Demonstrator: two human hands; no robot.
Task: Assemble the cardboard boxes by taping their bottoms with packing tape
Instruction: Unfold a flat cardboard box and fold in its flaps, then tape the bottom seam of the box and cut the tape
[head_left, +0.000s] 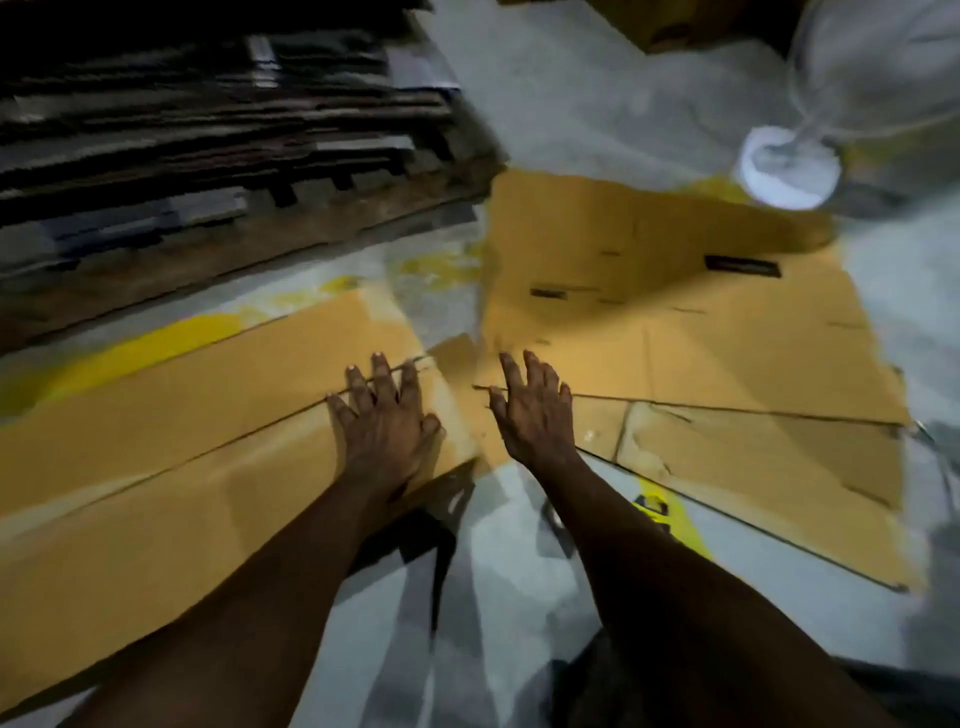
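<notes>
Left flattened box (182, 415) lies on the floor (571, 93), a seam running along its length. Left hand (382, 415) rests on its near right end, released, fingers straight and spread across the seam. Right flattened box (675, 312) lies just beside it, flaps out. Right hand (530, 410) is over its left edge, also released with fingers splayed; contact unclear through blur. Yellow paint (130, 353) marks the floor. Stack of flat cardboard (208, 130) far left; white fan base (789, 166) far right.
</notes>
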